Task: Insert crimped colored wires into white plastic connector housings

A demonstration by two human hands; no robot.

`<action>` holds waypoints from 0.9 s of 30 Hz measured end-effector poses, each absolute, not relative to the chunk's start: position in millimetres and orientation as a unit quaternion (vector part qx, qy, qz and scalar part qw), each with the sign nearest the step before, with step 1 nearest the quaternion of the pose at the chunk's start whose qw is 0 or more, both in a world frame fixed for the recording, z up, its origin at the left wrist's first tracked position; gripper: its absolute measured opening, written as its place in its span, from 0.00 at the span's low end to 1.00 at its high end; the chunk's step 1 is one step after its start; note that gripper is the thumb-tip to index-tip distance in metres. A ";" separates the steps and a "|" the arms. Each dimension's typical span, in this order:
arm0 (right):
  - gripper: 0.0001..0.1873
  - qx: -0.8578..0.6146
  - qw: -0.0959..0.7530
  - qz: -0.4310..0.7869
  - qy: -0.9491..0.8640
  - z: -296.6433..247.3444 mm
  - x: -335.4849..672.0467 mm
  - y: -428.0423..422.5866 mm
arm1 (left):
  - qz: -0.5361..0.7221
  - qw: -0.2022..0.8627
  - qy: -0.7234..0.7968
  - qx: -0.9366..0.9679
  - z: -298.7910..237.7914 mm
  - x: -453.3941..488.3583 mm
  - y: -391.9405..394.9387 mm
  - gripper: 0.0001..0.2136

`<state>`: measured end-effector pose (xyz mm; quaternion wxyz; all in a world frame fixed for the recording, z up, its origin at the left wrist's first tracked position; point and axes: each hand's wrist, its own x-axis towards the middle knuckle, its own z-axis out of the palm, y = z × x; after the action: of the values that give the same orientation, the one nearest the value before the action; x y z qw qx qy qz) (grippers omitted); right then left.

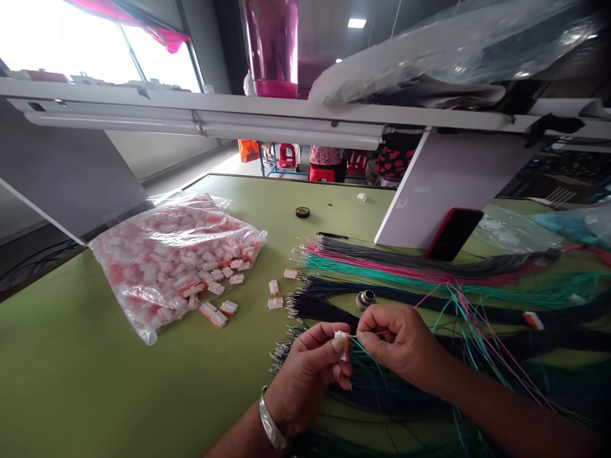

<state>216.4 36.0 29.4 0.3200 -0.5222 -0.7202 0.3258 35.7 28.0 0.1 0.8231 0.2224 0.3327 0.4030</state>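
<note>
Between the thumb and fingers of my left hand [312, 356] is a small white and orange connector housing [344, 348]. My right hand [401, 340] pinches a thin wire, pinkish where it shows, with its end at the top of the housing; how far in it sits I cannot tell. Teal wires trail from below the housing, under my right hand. Bundles of dark wires [329, 308] with metal terminals lie beneath both hands. Behind them run teal wires [344, 268], pink wires and grey wires [363, 249]. A metal ring-shaped part [365, 299] stands just behind my right hand.
A clear plastic bag [157, 235] full of connector housings lies left, several spilling from its mouth. Loose housings [274, 296] sit near the wire ends. A black tape roll [302, 212] lies farther back. A phone [454, 234] leans on the shelf's upright panel [415, 191]. People sit beyond.
</note>
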 end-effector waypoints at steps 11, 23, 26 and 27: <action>0.08 -0.510 0.303 0.298 -0.748 29.2 214.8 26.9 | 0.391 0.810 0.349 0.263 1.1 41.6 22.1 0.14; 0.09 -0.468 0.291 0.259 -0.793 28.8 219.5 25.6 | 0.385 0.811 0.356 0.258 1.1 39.8 24.2 0.13; 0.09 -0.464 0.298 0.259 -0.793 24.8 219.1 24.5 | 0.378 0.810 0.360 0.268 0.3 40.2 22.7 0.13; 0.10 -0.463 0.300 0.259 -0.793 23.9 218.9 24.1 | 0.375 0.810 0.359 0.272 -0.4 40.4 21.9 0.13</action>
<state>218.9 24.1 23.9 0.3004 -0.4631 -0.7926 0.2589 40.4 21.9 -0.4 0.8102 0.2724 0.3592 0.3746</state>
